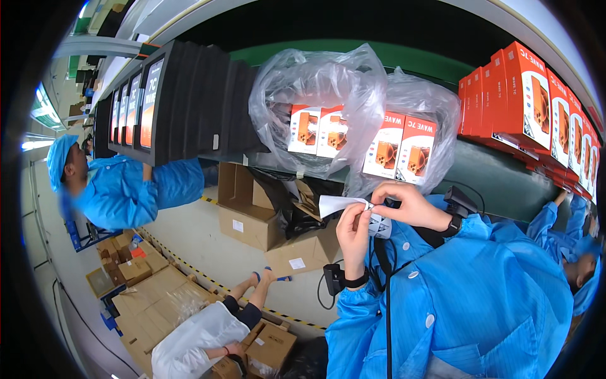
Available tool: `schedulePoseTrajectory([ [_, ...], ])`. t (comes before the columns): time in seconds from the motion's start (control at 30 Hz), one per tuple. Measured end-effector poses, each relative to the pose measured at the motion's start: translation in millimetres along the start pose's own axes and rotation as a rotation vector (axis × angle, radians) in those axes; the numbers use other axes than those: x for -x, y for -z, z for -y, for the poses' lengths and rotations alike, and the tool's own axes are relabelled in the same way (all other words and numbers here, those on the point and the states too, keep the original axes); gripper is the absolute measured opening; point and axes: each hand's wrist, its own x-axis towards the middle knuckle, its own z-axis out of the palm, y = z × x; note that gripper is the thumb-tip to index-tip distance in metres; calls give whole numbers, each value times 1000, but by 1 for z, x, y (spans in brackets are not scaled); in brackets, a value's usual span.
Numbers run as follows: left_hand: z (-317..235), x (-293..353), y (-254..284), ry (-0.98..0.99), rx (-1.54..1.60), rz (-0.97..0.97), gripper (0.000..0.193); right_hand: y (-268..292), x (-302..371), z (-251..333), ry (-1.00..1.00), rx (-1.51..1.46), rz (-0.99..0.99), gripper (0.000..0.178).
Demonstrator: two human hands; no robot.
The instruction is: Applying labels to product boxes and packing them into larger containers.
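Both hands are together at the near edge of the work surface, pinching a roll of printed labels. A white backing strip sticks out to the left of the fingertips. Beneath them hangs the rolled part, the label roll, with a dark pattern on white. My left hand has thumb and forefinger closed on the strip from below. From the right, my right hand closes its fingertips on the same spot. Just beyond the hands, red and white product boxes stand in clear plastic bags.
Stacked red boxes stand at the right, black trays holding boxes at the left. Co-workers in blue are on both sides; another person is among cartons below. An open carton sits on the floor.
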Motion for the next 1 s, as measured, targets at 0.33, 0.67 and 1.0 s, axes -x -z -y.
schedulePoseTrajectory([
  [0.33, 15, -6, 14, -83, -631, -86, 18, -12, -15, -32, -168, -269, 6, 10],
  [0.67, 38, -8, 47, -53, -664, -492, 20, 1, -51, -146, -263, 197, -176, 15],
  [1.0, 44, -6, 45, -56, -727, -421, 16, -11, -53, -161, -280, 326, -228, 16],
])
